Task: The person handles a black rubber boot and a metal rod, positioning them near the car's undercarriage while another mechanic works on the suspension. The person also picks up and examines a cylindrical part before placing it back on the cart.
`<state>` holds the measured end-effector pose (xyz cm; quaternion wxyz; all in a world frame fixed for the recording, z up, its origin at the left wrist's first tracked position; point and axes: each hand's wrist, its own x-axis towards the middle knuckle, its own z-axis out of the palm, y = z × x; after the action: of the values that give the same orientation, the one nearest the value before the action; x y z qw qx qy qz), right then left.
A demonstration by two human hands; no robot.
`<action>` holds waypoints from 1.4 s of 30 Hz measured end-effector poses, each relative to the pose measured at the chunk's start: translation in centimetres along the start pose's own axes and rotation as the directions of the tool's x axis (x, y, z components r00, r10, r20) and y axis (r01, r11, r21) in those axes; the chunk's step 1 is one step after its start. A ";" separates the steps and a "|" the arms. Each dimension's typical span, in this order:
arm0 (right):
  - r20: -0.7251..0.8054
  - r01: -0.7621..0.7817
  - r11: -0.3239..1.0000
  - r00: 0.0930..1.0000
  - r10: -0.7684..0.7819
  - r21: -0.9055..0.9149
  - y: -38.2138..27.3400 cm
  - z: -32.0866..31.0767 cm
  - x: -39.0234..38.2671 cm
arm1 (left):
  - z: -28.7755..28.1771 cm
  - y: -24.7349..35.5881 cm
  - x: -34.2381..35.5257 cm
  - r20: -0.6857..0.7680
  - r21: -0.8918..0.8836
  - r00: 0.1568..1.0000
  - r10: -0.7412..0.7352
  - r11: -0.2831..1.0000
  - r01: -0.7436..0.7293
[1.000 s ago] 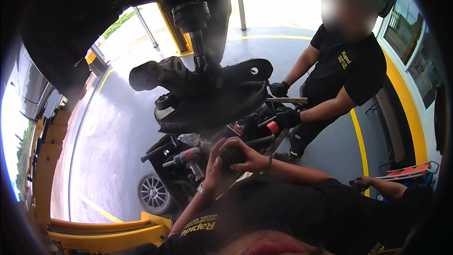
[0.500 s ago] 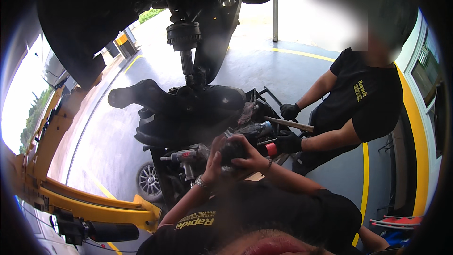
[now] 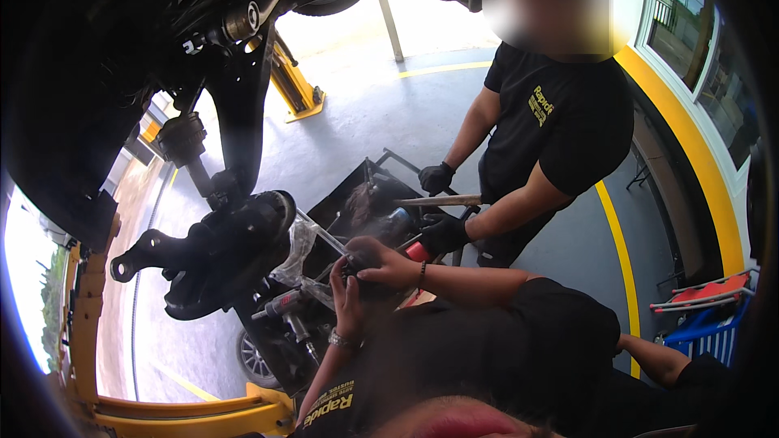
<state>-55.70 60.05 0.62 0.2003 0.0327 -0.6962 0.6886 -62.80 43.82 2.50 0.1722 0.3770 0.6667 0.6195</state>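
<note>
One person's left hand (image 3: pixel 349 308) and right hand (image 3: pixel 391 266), both curled around one dark part (image 3: pixel 357 263), near one impact wrench (image 3: pixel 286 305)

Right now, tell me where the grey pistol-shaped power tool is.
In the head view, the power tool is lower left of centre, just left of the left hand and below the clear plastic.

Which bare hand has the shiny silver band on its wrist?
The person's left hand: its wrist has the silvery band, while the right hand wears a thin dark bracelet instead.
</note>
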 end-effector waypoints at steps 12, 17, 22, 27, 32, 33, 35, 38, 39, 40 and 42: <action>-0.270 0.086 0.996 0.959 -0.081 0.005 0.6 -2.0 -2.1 | 4.7 0.8 1.6 0.020 -0.073 0.999 -0.029 0.997 0.031; -0.250 0.031 0.975 0.968 0.026 0.221 -0.3 -4.4 -3.3 | 6.5 3.1 1.2 0.061 0.074 0.998 0.021 0.997 -0.025; -0.135 0.007 0.881 0.989 0.065 0.473 -0.8 -5.7 -3.1 | 5.2 4.2 2.1 0.061 0.271 0.985 0.163 0.947 -0.173; -0.231 -0.069 0.972 0.965 0.121 0.225 -2.4 -5.3 -2.4 | 3.9 5.4 2.4 0.002 0.497 0.948 0.318 0.822 -0.277; 0.207 -0.226 0.819 0.969 0.134 0.527 -5.4 -6.0 -2.7 | 2.1 8.0 0.5 -0.049 0.273 0.976 0.214 0.942 -0.193; 0.315 -0.299 0.768 0.940 0.134 0.566 -5.9 -5.9 -2.8 | 1.9 8.5 0.0 -0.058 0.181 0.988 0.144 0.975 -0.132; 0.365 -0.318 0.693 0.927 0.085 0.647 -6.8 -5.6 -2.5 | 1.4 9.3 -0.4 -0.103 0.167 0.952 0.287 0.949 -0.268; 0.263 -0.284 0.507 0.958 0.113 0.814 -7.5 -4.9 -1.5 | 1.5 10.1 -0.8 -0.162 -0.168 0.932 0.325 0.921 -0.350; 0.241 -0.275 0.432 0.961 0.132 0.859 -7.5 -4.7 -1.3 | 1.6 10.3 -1.0 -0.177 -0.320 0.935 0.308 0.880 -0.350; 0.265 -0.262 0.410 0.963 0.052 0.873 -7.4 -4.6 -1.1 | 1.5 10.6 -1.3 -0.147 -0.234 0.942 0.301 0.915 -0.329; 0.337 -0.302 0.328 0.940 -0.053 0.895 -7.0 -4.3 -1.3 | 1.4 11.1 -1.6 -0.075 -0.055 0.960 0.269 0.960 -0.273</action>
<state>-51.30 63.56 6.66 -0.0200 0.1936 -0.1951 0.9613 -57.58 43.04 12.45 0.0753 0.4380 0.5935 0.6710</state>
